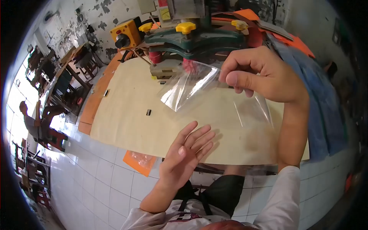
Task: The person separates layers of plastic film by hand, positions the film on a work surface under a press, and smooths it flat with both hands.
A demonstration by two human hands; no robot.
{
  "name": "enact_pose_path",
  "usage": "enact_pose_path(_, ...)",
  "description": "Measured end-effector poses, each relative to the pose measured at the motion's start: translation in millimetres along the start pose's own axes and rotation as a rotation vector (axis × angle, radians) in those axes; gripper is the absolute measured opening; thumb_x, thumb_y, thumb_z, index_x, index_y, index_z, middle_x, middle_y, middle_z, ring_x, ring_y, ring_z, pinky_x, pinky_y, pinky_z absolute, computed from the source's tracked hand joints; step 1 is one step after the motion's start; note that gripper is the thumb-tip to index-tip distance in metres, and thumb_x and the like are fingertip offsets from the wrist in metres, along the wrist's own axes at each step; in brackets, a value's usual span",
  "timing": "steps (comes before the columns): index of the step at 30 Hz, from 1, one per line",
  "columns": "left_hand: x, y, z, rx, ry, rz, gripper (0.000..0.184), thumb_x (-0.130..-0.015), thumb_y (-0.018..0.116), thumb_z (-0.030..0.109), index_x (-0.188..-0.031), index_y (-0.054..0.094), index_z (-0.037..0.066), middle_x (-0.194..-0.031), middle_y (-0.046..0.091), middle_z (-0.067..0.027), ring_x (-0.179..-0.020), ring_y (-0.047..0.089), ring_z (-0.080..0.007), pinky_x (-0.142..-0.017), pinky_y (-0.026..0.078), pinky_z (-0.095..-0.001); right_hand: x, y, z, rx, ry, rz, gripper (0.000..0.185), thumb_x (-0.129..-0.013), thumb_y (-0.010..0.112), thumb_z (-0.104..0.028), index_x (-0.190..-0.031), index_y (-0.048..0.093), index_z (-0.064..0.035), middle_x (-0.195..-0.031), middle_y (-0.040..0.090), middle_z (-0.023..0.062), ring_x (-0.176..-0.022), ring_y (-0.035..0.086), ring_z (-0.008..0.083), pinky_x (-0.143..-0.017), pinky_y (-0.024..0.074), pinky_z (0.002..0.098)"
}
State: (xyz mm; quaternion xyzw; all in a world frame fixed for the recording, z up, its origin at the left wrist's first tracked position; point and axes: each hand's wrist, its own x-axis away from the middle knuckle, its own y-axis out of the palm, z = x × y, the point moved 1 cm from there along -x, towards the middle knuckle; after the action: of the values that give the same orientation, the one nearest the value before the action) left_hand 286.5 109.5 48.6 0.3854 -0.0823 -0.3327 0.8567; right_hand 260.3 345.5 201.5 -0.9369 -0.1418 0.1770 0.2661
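Observation:
My right hand [260,73] pinches one corner of a clear, shiny plastic sheet [191,86] above the right half of a cream board [126,115]. The sheet hangs to the left of my fingers, in front of the green machine [188,44] with yellow knobs. Over the board's front edge is my left hand [188,149], palm up with its fingers spread and nothing in it. A small black piece [148,112] lies on the board, left of the sheet. More clear plastic [255,113] shows below my right hand.
A yellow control box [126,34] stands at the back left of the machine. Blue material [326,103] hangs at the right. An orange sheet [138,163] is below the board's front edge. Far left, a person [32,120] sits on a red stool [57,138].

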Motion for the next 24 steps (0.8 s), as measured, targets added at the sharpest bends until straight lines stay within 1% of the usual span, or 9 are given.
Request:
enact_pose_path(1,-1.6,1.4,-1.4,0.000,0.011,-0.041,0.083,-0.090,0.062,0.044,-0.152,0.023,0.004,-0.154,0.028,-0.0244,-0.144,0.027,-0.0386,-0.118,0.022,-0.0496,-0.6,1.9,-1.2,0.003,0.002,-0.011,0.013,-0.093,0.063,-0.013,-0.097,0.067,-0.0016,-0.074,0.062,-0.0014,-0.065,0.056,0.0046,-0.054,0.0449,0.0212)
enact_pose_path(5,-12.4,11.1,-4.5,0.086,0.063,-0.008,0.086,-0.090,0.061,0.050,-0.152,0.024,0.004,-0.154,0.028,-0.0245,-0.144,0.027,-0.0388,-0.119,0.020,-0.0506,-2.7,9.5,-6.4,0.014,0.026,-0.092,0.012,-0.091,0.063,-0.012,-0.096,0.066,-0.0018,-0.077,0.063,-0.0014,-0.068,0.059,0.0052,-0.055,0.0466,0.0216)
enact_pose_path(8,-21.3,4.5,-9.4,0.177,0.146,-0.088,0.082,-0.091,0.058,0.055,-0.150,0.027,0.008,-0.152,0.035,-0.0195,-0.144,0.029,-0.0368,-0.119,0.020,-0.0526,-2.8,12.4,-7.8,0.046,0.016,-0.124,0.011,-0.090,0.063,-0.010,-0.096,0.066,-0.0014,-0.077,0.064,0.0003,-0.068,0.060,0.0063,-0.056,0.0472,0.0225)
enact_pose_path(10,-29.6,-8.4,-19.0,0.399,0.278,-0.307,0.069,-0.093,0.057,0.054,-0.145,0.037,0.012,-0.147,0.044,-0.0123,-0.143,0.031,-0.0343,-0.118,0.021,-0.0550,-1.6,11.0,-5.9,0.066,-0.006,-0.137,0.011,-0.089,0.064,-0.010,-0.095,0.066,-0.0009,-0.077,0.065,0.0015,-0.067,0.060,0.0071,-0.056,0.0474,0.0233)
enact_pose_path(11,-34.9,-10.9,-21.5,0.403,0.283,-0.310,0.069,-0.093,0.057,0.054,-0.145,0.037,0.012,-0.147,0.044,-0.0123,-0.143,0.031,-0.0343,-0.118,0.021,-0.0550,-0.9,10.0,-4.4,0.130,-0.107,-0.157,0.012,-0.087,0.065,-0.010,-0.095,0.066,-0.0005,-0.075,0.065,0.0030,-0.065,0.060,0.0086,-0.056,0.0471,0.0243)
enact_pose_path(13,-41.9,-11.0,-23.7,0.476,0.369,-0.526,0.053,-0.095,0.058,0.048,-0.135,0.049,0.014,-0.142,0.051,-0.0082,-0.140,0.037,-0.0328,-0.117,0.022,-0.0567,1.0,10.4,-6.4,0.197,-0.205,-0.182,0.013,-0.085,0.067,-0.009,-0.095,0.066,-0.0001,-0.073,0.065,0.0045,-0.064,0.060,0.0100,-0.056,0.0469,0.0254)
enact_pose_path(17,-32.8,15.4,-8.8,0.302,0.385,-0.320,0.042,-0.095,0.060,0.041,-0.126,0.055,0.013,-0.141,0.052,-0.0106,-0.135,0.045,-0.0334,-0.114,0.029,-0.0549,7.0,9.9,-15.9,0.279,-0.228,-0.200,0.018,-0.082,0.069,-0.010,-0.097,0.066,-0.0005,-0.068,0.062,0.0063,-0.059,0.060,0.0131,-0.055,0.0455,0.0270)
enact_pose_path(19,-32.1,22.1,-4.8,0.130,0.354,-0.099,0.027,-0.096,0.061,0.028,-0.116,0.056,0.011,-0.141,0.052,-0.0149,-0.130,0.050,-0.0340,-0.111,0.036,-0.0520,8.8,10.3,-17.1,0.293,-0.223,-0.213,0.019,-0.082,0.070,-0.011,-0.098,0.067,-0.0011,-0.068,0.062,0.0064,-0.058,0.059,0.0135,-0.055,0.0451,0.0270)
enact_pose_path(24,-32.5,24.1,-2.8,0.136,0.391,-0.156,0.014,-0.092,0.057,0.011,-0.105,0.053,0.009,-0.141,0.051,-0.0195,-0.130,0.050,-0.0368,-0.111,0.038,-0.0501,7.9,17.5,-15.8,0.287,-0.249,-0.017,0.027,-0.079,0.070,-0.008,-0.105,0.066,-0.0022,-0.067,0.061,0.0075,-0.056,0.058,0.0138,-0.055,0.0451,0.0284)
